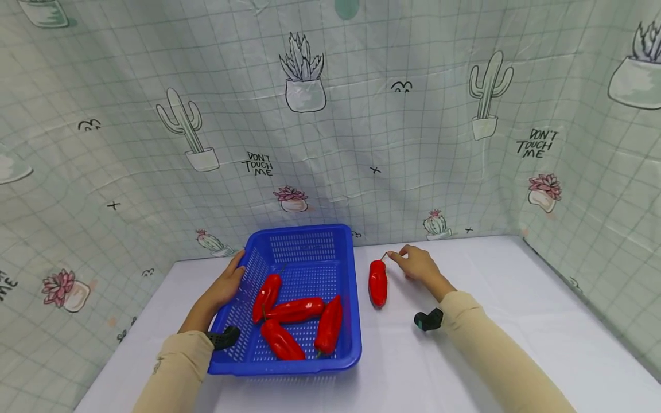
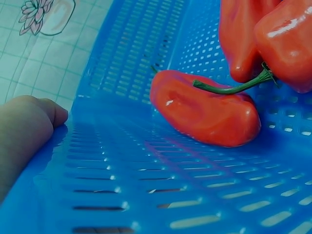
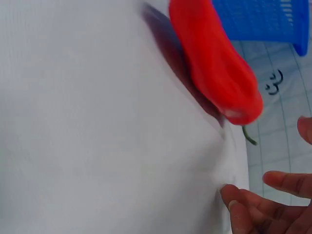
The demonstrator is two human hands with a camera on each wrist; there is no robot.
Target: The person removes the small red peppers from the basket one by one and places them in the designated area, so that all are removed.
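A blue plastic basket (image 1: 353, 321) with slotted walls stands on the table, and my left hand (image 1: 227, 284) grips its left rim. In the left wrist view the thumb (image 2: 36, 119) lies along that rim. Several glossy red peppers are inside, one of them a long pepper (image 1: 295, 310) lying crosswise. To the right of the basket a single red pepper (image 1: 378, 284) lies on the table, its stem pointing away from me. My right hand (image 1: 417, 267) is right beside that stem; the right wrist view shows its fingers (image 3: 287, 183) spread, with a gap to the green stem (image 3: 249, 136).
A white cloth (image 1: 403, 367) covers the table. Behind and at both sides hangs a gridded curtain (image 1: 351, 132) printed with potted cacti. Dark devices are strapped at both wrists, the right one (image 1: 428, 319) hanging close over the cloth.
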